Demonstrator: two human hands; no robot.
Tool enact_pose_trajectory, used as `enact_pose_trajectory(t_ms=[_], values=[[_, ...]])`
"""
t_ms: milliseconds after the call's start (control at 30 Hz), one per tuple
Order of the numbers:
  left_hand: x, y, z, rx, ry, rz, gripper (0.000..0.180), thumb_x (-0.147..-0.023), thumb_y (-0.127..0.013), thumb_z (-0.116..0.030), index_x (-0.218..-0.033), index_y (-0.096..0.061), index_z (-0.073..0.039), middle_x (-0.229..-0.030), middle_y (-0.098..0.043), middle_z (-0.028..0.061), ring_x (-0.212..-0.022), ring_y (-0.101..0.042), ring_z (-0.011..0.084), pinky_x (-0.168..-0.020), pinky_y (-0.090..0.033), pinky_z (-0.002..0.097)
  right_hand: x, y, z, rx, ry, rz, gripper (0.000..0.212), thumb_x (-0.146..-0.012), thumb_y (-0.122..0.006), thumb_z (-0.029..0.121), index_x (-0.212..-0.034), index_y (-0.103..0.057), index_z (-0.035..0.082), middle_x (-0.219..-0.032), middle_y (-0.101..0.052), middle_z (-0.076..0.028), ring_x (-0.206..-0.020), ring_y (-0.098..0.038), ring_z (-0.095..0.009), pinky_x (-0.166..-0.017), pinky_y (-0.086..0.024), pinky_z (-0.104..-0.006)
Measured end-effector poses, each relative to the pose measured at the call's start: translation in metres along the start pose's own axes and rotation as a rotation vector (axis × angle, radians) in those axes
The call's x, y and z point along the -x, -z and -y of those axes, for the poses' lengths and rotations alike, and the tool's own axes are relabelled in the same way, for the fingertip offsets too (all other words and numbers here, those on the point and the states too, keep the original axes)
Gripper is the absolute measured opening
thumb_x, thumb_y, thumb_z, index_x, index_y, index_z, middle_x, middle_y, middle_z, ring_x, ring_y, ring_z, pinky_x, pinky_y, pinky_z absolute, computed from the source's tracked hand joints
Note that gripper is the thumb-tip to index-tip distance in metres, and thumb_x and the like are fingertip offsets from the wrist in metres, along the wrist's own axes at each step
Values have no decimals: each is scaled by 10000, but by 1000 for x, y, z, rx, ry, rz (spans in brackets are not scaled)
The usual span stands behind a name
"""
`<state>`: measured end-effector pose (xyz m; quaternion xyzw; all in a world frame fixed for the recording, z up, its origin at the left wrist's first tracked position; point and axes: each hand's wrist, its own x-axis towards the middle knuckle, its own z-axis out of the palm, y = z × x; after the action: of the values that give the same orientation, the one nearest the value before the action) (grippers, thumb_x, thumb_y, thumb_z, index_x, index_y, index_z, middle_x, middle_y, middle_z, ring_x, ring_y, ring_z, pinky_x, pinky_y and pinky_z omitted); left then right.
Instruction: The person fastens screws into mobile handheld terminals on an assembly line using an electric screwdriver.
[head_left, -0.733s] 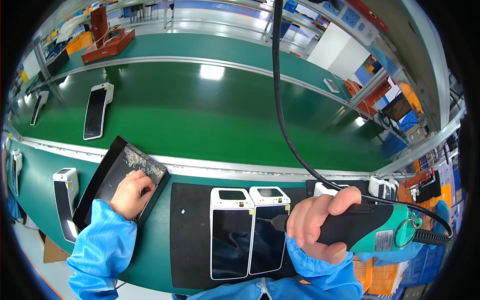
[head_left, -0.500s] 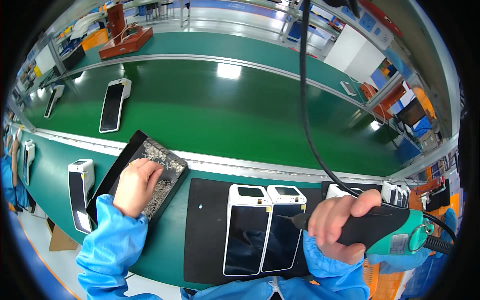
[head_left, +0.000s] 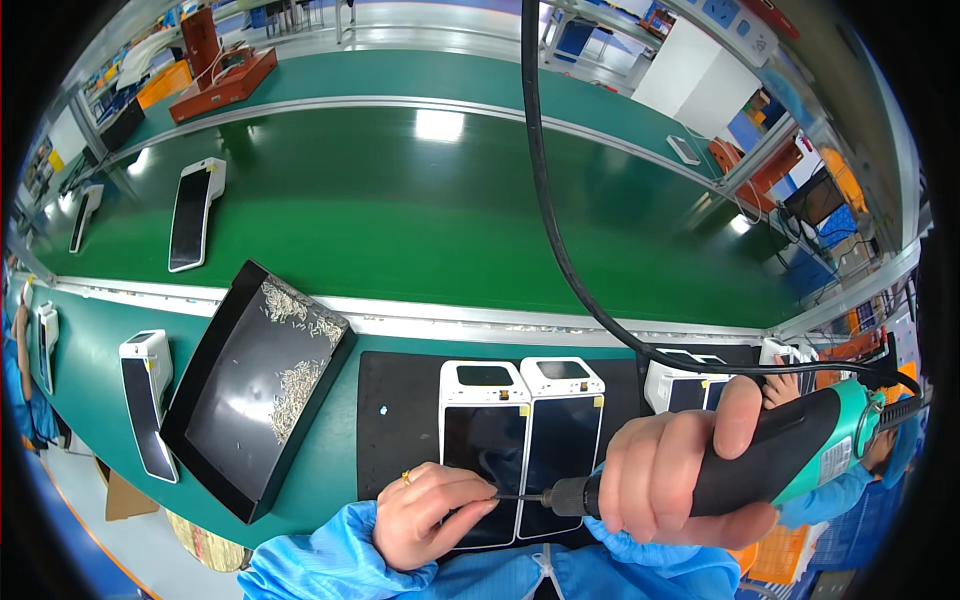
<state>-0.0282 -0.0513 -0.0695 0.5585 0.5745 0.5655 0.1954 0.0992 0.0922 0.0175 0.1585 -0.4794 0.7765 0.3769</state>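
Now the left hand point(head_left: 425, 515) is no longer dipping into the black tray point(head_left: 225, 410) but is meeting the tip of the bit point(head_left: 518, 497), just in front of the wearer's body. Its thumb and forefinger are pinching together there; whether a screw is sitting between them is too small to tell. The right hand point(head_left: 670, 470) is gripping the green-and-black power screwdriver point(head_left: 765, 455), fingers wrapping round the body, and is pointing the bit leftward at those fingertips, so the two hands are working together at one spot, which suggests that the work is centring on the driver's tip rather than on the tray. The two white handheld devices point(head_left: 485, 435) are lying side by side, screens up, on the black mat point(head_left: 385, 450), beneath and just beyond the meeting hands, and the left hand is partly covering the nearer end of the left one. The tray, with its loose screws point(head_left: 297, 395) now showing uncovered, is resting on the green counter point(head_left: 322, 450) to the left of the left hand and farther out. A black cable point(head_left: 560, 250) is hanging beyond the hands and curving down toward the screwdriver's rear.
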Motion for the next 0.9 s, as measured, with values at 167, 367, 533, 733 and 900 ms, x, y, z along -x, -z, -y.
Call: enact_pose_trajectory(t_ms=[167,367,533,733,900], values=[[0,1,-3,-15,-41,-7,181,-659,-710,10,-819,-628,-12,-804,-645,102,-683,-624,221,-610,-487,279,1,-4,-4,49,8,-35,474,-819,-634,341,-1031,-306,72,-639,-505,-55,-500,-522,-168,-470,-472,-317],[1,-4,1,14,-63,-17,177,-650,-721,-2,-801,-629,-17,-782,-642,98,-655,-617,216,-579,-478,275,1,-7,-3,127,-45,-54,452,-836,-604,365,-998,-285,88,-592,-496,-48,-446,-517,-173,-422,-469,-303],[2,-12,-1,-30,-53,-5,181,-641,-734,-18,-787,-628,-27,-749,-631,88,-622,-598,208,-544,-460,276,-2,-7,-2,206,-155,-19,473,-820,-632,354,-1001,-298,72,-598,-507,-54,-451,-523,-177,-434,-468,-305],[-4,-12,0,-21,-33,16,242,-620,-760,-62,-821,-630,-25,-769,-631,89,-666,-599,229,-595,-466,296,-1,-14,-8,165,-96,-156,497,-792,-667,356,-993,-307,78,-586,-509,-40,-429,-511,-163,-422,-457,-295],[-16,6,7,-354,-26,0,447,-627,-756,-139,-1034,-591,-57,-1018,-564,80,-908,-551,259,-769,-456,349,-15,14,-17,399,7,45,516,-771,-692,351,-999,-318,79,-630,-527,-38,-462,-529,-167,-458,-470,-306]])
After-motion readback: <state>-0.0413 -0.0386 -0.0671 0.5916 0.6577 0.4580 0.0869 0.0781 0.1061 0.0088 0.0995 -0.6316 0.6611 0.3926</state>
